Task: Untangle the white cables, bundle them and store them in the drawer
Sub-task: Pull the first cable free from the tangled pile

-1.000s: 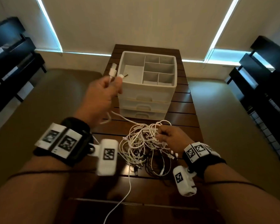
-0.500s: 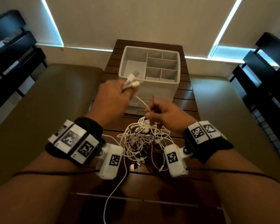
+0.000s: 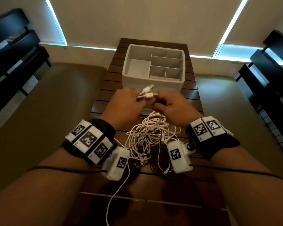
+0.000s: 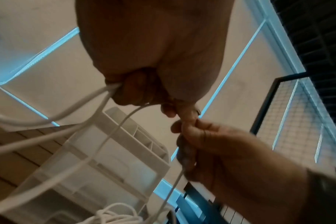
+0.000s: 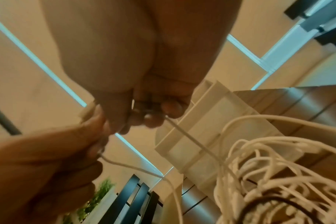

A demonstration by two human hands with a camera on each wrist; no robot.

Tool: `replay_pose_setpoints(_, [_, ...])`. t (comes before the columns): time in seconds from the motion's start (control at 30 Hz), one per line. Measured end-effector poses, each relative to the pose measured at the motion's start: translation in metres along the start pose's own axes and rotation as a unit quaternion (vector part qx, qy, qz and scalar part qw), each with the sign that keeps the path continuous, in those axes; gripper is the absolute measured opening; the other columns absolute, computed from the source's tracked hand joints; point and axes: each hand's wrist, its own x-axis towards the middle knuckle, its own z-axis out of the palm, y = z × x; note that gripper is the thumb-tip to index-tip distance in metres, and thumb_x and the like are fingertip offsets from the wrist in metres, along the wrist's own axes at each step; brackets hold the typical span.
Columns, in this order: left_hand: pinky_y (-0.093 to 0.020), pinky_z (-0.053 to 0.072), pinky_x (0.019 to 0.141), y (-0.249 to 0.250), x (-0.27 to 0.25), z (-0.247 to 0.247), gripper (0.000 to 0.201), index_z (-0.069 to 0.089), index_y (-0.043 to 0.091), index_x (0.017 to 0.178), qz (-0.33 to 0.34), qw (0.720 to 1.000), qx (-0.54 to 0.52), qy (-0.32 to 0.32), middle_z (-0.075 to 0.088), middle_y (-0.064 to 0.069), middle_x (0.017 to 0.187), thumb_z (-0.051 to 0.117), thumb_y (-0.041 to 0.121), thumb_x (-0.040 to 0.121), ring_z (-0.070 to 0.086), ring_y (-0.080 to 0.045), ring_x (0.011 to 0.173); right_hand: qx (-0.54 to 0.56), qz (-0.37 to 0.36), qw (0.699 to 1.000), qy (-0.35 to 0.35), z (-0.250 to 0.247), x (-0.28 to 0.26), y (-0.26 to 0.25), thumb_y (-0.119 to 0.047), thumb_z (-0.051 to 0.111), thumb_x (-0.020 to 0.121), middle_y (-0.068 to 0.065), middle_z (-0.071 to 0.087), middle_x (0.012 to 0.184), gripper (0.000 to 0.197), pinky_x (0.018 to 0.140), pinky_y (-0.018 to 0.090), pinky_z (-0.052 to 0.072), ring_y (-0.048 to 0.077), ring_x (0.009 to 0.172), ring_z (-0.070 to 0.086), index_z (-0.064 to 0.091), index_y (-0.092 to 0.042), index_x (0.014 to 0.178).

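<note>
Shelving of dark metal (image 3: 11, 51) is standing at the far left, partly cut off by the frame edge. Moving right, the left hand (image 3: 126, 103) is hovering above the dark slatted wooden table (image 3: 103, 92), its fingers (image 4: 136, 92) curled and pinching two thin white cables near their white USB plugs (image 3: 148, 92), which are poking out toward the white plastic drawer unit with an open compartmented top tray (image 3: 153, 82). From the left wrist view, the strands are running out of the closed fist, but the plugs themselves are hidden behind the palm. Below and between the wrists, the tangled heap of white cables (image 3: 151, 137) is lying on the table, with a few dark cords mixed in that are hard to separate; one white strand (image 3: 116, 194) is trailing toward the near table edge. Just right of the plugs, the right hand (image 3: 171, 108) is touching the left, its fingers (image 5: 153, 119) pressed together and pinching a single white cable that is leading down into the heap; blur is obscuring the exact grip. The drawers' fronts are mostly hidden behind both hands. More dark shelving (image 3: 271, 66) is standing at the far right.
</note>
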Motion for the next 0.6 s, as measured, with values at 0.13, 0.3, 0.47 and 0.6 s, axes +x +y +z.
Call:
replay_pose_setpoints(0.13, [-0.007,0.031,0.04,0.001,0.007,-0.023,0.014,0.071,0.019,0.088,-0.048,0.983,-0.119,0.13,0.055,0.009,0.061,0.066,0.032,0.089,0.045,0.004,0.042,0.021,0.096,0.992,-0.074,0.009,-0.011,0.035,-0.014,0.061,0.091,-0.003,0.066,0.078,0.007,0.066,0.024,0.047,0.001,0.067,0.061,0.062,-0.02,0.086])
replay_pose_setpoints(0.3, [-0.015,0.03,0.054,-0.006,0.009,-0.058,0.02,0.069,0.015,0.102,-0.06,0.971,0.123,0.197,0.067,-0.003,0.084,0.061,0.029,0.09,0.059,-0.02,0.073,-0.022,0.114,0.992,-0.05,0.008,-0.009,0.034,-0.014,0.059,0.092,-0.002,0.065,0.075,0.01,0.065,0.029,0.049,0.005,0.065,0.06,0.065,-0.016,0.084])
replay_pose_setpoints(0.47, [-0.015,0.04,0.058,0.006,0.002,-0.022,0.009,0.07,0.031,0.09,0.027,0.998,0.022,0.055,0.066,0.009,0.074,0.067,0.039,0.087,0.059,0.002,0.065,-0.035,-0.033,0.999,0.016,-0.001,0.008,-0.022,-0.012,0.055,0.093,-0.012,0.061,0.081,0.015,0.069,0.02,0.047,0.001,0.073,0.056,0.065,-0.021,0.101])
replay_pose_setpoints(0.6, [-0.015,0.038,0.052,0.005,0.008,-0.024,0.02,0.07,0.017,0.082,0.003,0.994,-0.05,0.102,0.058,0.006,0.062,0.065,0.034,0.091,0.053,0.001,0.053,0.02,0.024,0.999,0.025,0.002,0.006,0.001,-0.018,0.062,0.09,0.002,0.065,0.086,0.0,0.08,0.034,0.053,0.017,0.083,0.063,0.062,-0.018,0.09])
